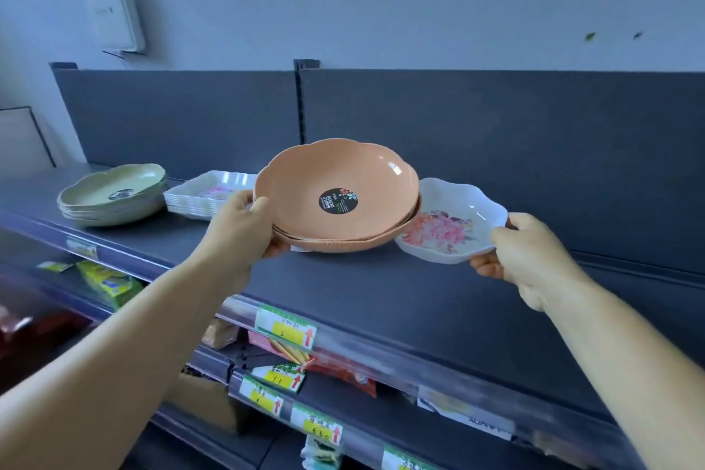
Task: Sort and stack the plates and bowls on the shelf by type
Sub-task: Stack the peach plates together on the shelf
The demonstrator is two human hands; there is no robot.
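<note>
Green bowls [112,195]: stacked at the far left of the shelf [381,301], several deep, all of 1 kind; this pile looked finished.
White dishes [211,193]: a neat stack of square, ribbed dishes stood just right of the green bowls, a pink print showing inside the top 1; also looked sorted.
Left hand [244,225]: curled round the left rim of the orange bowls, thumb on top and fingers underneath.
Orange bowls [337,198]: at least 2 nested together, a round black sticker in the top 1, tilted toward the camera; whether their base touched the shelf could not be told.
Flowered dish [450,221]: a small white dish with pink flowers, just right of the orange bowls, its left edge tucked under their rim.
Right hand [522,248]: gripped the right edge of the flowered dish, thumb above and fingers below.
Done: 2 piles looked complete and the orange bowls were gathered.
Left: by my judgement, set the orange bowls down as their own pile and put the flowered dish with the white dishes, if it matches them.
</note>
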